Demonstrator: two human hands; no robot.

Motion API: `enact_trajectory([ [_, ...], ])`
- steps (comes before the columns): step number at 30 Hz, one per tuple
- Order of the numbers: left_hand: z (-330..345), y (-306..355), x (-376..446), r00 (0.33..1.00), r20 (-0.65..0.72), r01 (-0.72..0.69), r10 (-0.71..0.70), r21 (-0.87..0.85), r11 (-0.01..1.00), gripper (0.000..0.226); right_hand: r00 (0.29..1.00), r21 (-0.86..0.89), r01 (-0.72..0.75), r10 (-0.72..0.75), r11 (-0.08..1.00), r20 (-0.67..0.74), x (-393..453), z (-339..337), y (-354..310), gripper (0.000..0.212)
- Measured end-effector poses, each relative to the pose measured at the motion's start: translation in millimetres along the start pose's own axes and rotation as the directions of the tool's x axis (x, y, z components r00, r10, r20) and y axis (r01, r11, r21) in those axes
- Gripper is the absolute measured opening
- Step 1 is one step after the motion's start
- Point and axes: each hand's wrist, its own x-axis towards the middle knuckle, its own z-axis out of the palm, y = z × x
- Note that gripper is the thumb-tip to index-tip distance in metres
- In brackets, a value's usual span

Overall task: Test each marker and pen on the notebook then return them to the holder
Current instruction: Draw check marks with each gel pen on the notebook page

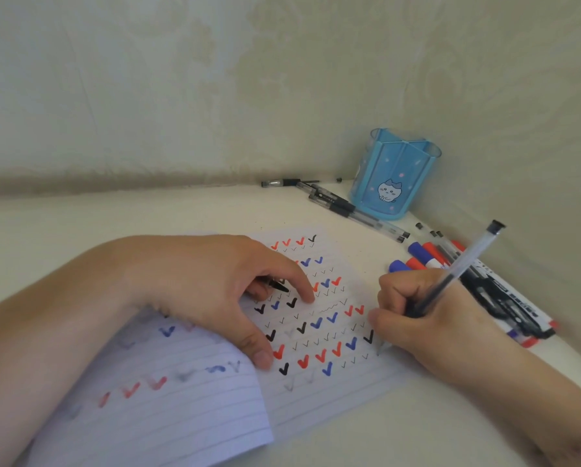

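Right hand (427,318) is gripping a clear gel pen (464,267) w/ fingers curled round the barrel, tip touching the notebook (181,409) at the page's right edge, lower right of centre. Left hand (221,291) is pressing the page down w/ spread fingers, and it seems to be pinching a small black piece (277,285) under the curled fingers, prob. the pen's cap, though it's too hidden to be sure.

Holder (392,176), blue, is standing at upper right near the wall corner; nothing is showing above its rim, so the return step looks not yet done. 3 or so gel pens (350,207) are lying just left of the holder, and a pile of markers (427,257) is lying at right, behind the right hand.

Risks, as I'm judging them:
- Tip is sitting at the very page edge, so a stroke could be running off onto the pale bench (80,224) and marking it.
- Left palm and fingers are resting on wet-looking checkmarks; some marks on the lifted leaf at lower left are looking smudged, so more smearing is likely.
- Right wrist is close to the marker pile; pulling back could be knocking them toward the bench edge.
- Mixing tested and untested pens, since both are lying loose.
- Cap slipping from the left hand.
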Motion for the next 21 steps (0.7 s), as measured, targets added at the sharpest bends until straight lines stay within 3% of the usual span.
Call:
enact_trajectory([
  [4,5.5,-6.2,-3.0,0.994,-0.043,-0.101,0.099,-0.043,0.994,0.056,0.999,0.075,0.009,-0.006,0.997,-0.037,0.5,1.6,1.5,0.043],
  [8,8.9,-7.3,-6.2,0.956,-0.121,-0.281,0.266,-0.137,0.95,0.02,0.994,0.411,0.039,0.006,0.911,-0.108,0.7,-1.4,-1.9,0.044],
  [12,11.7,-1.4,-1.7,0.938,-0.205,-0.311,0.279,-0.142,0.94,0.025,0.987,0.573,0.144,-0.161,0.807,-0.02,-0.7,-6.7,-6.9,0.033],
  [14,12.1,-0.9,0.1,0.935,-0.233,-0.31,0.268,-0.169,0.936,0.027,0.974,0.594,0.18,-0.228,0.784,0.006,-2.0,-6.5,-7.8,0.019],
  [15,12.0,-0.8,0.5,0.934,-0.242,-0.31,0.264,-0.181,0.933,0.025,0.972,0.595,0.191,-0.235,0.781,-0.003,-2.3,-6.1,-6.6,0.022],
  [21,15.1,1.1,1.8,0.922,-0.279,-0.331,0.269,-0.204,0.921,0.013,0.986,0.604,0.147,-0.167,0.783,-0.023,-1.5,-0.5,-8.3,0.008],
])
